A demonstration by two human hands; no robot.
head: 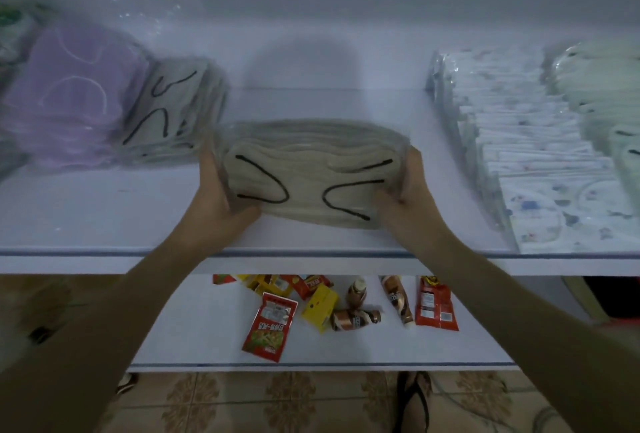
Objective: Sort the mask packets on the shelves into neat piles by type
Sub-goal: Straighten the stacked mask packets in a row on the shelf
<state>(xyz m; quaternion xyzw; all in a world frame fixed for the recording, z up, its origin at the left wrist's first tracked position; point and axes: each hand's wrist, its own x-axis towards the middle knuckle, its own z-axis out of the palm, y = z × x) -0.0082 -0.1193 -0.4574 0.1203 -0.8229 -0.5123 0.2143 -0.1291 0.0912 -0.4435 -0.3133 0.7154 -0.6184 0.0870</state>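
Beige mask packet [304,173] gripped by left hand [216,200], right hand [408,197]; no legible label

Single view: head camera, wide-angle.

Position: in front of the shelf [86,218], higher than its top board, on the near side of its front edge.

Heading: forward and tilted down, so the shelf's top surface shows, with the wall behind it filling the upper band.

Range: close. The shelf runs past both sides of the frame.

Aim: centre falls on the packet [304,173] at mid-shelf, gripped at its ends by the left hand [221,197] and right hand [412,197]. Both forearms reach in over the shelf's front edge.

Under the shelf: lower shelf [194,328], then floor [277,401].

Focus: soft towards the shelf's left end.
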